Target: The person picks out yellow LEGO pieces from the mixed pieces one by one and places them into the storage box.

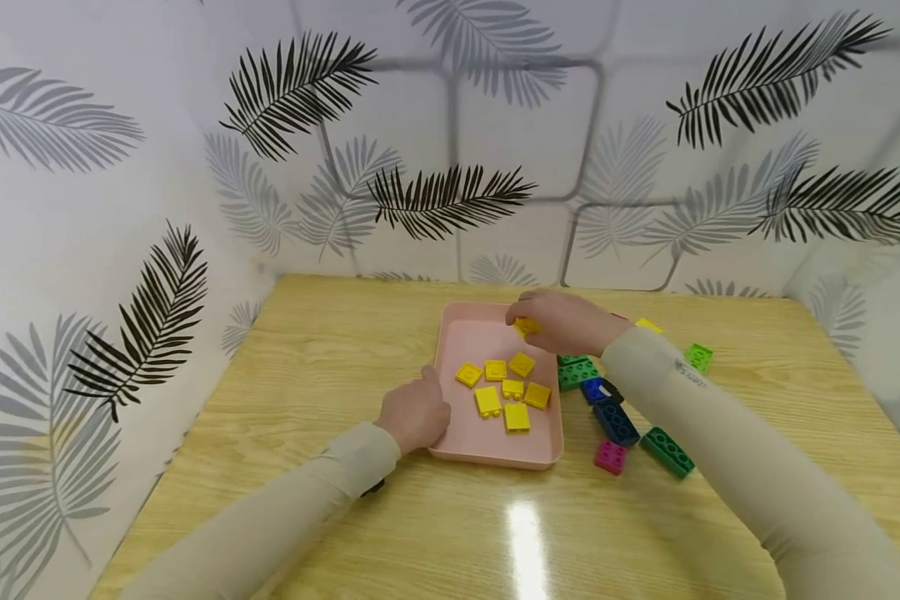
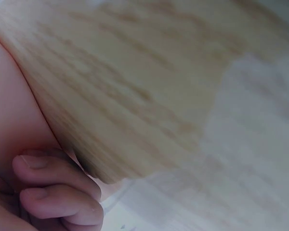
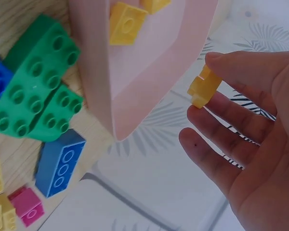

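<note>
A pink tray (image 1: 495, 458) lies on the wooden table with several yellow toy bricks (image 1: 487, 402) spread over its floor. My left hand (image 1: 414, 412) holds the tray's left rim, its index finger lying along the wall. The lower fingers (image 2: 62, 192) of that hand look curled in the left wrist view. At the tray's back right corner, my right hand (image 1: 562, 321) is raised over the rim. It pinches a small yellow brick (image 3: 203, 87) between thumb and fingertips, and the other fingers are loosely bent.
Right of the tray lie loose bricks: green (image 1: 577, 373), dark blue (image 1: 616, 421), magenta (image 1: 611, 457), dark green (image 1: 667, 452) and light green (image 1: 698, 357). A blue brick (image 3: 60, 162) and more yellow ones (image 3: 2, 211) show in the right wrist view. Leaf-patterned walls border the table.
</note>
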Tool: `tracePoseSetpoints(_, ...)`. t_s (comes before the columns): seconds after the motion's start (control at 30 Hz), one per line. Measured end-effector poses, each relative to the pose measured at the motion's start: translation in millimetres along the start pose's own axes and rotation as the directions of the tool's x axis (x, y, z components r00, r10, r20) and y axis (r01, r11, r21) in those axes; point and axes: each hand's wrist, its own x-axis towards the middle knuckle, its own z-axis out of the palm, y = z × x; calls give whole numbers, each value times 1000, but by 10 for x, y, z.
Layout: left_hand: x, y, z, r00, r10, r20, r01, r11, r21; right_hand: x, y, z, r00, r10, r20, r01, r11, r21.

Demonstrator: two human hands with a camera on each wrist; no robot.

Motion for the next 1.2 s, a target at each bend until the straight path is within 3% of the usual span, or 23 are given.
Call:
tracePoseSetpoints(0.23,10,2,-3,1000,-11,-5,11,1000,-17,221,-104,-6,999,-2,33,2,1000,-11)
tracePoseSetpoints(0.6,18,-13,-20,1000,-18,8,19,1000,-10,516,-144,152,997,-4,79,1,1000,31)
tracePoseSetpoints(0.9,40,14,14,1000,-24,16,24,1000,-7,589,-137,309,985,49,166,-53,998,20)
tracePoseSetpoints(1.2,32,-7,11,1000,-23,1,23,1000,3,591,-141,383,984,77,163,-81,997,15)
